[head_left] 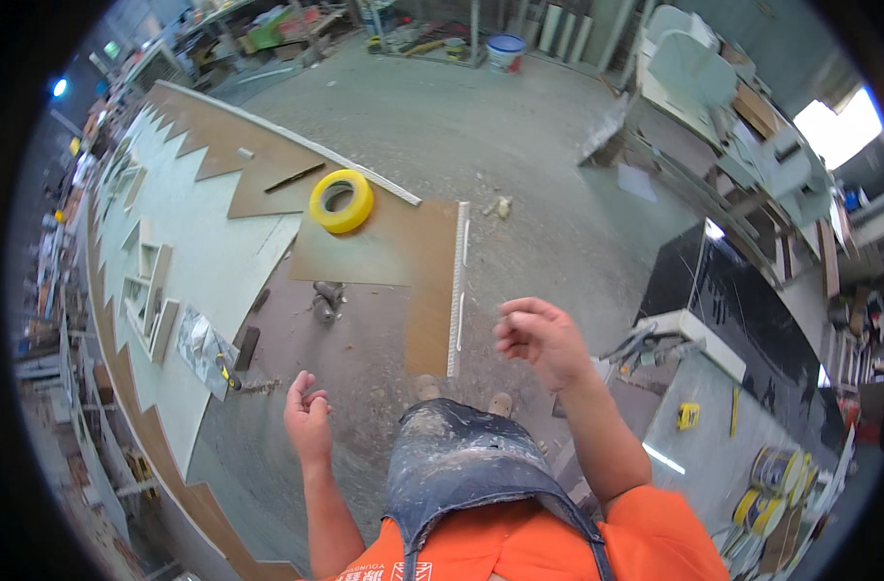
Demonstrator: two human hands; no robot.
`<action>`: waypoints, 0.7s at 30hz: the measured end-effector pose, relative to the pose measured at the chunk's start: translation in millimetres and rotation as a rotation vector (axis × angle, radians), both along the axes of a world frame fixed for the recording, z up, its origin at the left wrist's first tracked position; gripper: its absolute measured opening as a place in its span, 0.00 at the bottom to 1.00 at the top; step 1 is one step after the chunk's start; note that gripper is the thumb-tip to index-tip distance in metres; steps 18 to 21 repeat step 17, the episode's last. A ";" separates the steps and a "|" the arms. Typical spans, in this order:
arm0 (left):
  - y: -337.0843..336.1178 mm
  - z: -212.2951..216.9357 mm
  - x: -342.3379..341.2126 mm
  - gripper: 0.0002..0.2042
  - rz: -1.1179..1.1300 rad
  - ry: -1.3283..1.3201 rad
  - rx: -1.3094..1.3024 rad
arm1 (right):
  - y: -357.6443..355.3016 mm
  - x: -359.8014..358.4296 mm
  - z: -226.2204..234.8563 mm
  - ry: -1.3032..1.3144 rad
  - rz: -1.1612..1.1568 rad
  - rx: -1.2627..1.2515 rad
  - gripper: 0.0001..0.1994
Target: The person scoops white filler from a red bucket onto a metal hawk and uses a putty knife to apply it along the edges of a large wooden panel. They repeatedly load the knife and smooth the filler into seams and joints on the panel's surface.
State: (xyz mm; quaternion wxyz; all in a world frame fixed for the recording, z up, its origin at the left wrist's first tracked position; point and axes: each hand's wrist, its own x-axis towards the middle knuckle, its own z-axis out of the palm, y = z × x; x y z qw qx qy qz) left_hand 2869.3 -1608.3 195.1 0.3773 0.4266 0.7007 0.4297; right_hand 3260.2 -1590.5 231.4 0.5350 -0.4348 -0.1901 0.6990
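Observation:
My left hand point(309, 421) is raised beside the left board, its fingers loosely bent and apart, with nothing visible in it. To the right of the narrow brown panel, my right hand point(548, 344) hangs in the air with fingers curled in toward the thumb; whatever they may hold is hidden. The brown panel point(430, 324) has a white strip point(457, 281) along its right edge, and neither hand touches it. A big roll of yellow tape point(364, 205) lies on the brown board point(311, 257) farther away. A dark apron point(471, 455) covers my front.
At left lies a large pale board point(219, 218) with zigzag brown edges, bearing white frames point(146, 281) and a plastic sheet point(204, 353). On the right bench are a black slab point(752, 320), a yellow tape measure point(688, 416) and several tins point(776, 472). A bucket point(506, 53) stands far back.

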 end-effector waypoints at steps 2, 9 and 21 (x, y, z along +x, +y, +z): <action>-5.8 1.6 9.9 0.27 0.004 0.008 -0.011 | 9.6 33.3 -14.6 -0.023 -0.062 0.008 0.10; -8.4 -23.0 32.9 0.25 0.132 -0.120 -0.044 | 18.2 116.7 -103.6 -0.223 -0.158 -0.275 0.10; 18.3 -37.7 56.3 0.25 0.114 0.013 -0.031 | 3.9 185.2 -238.5 -0.687 0.178 -0.730 0.11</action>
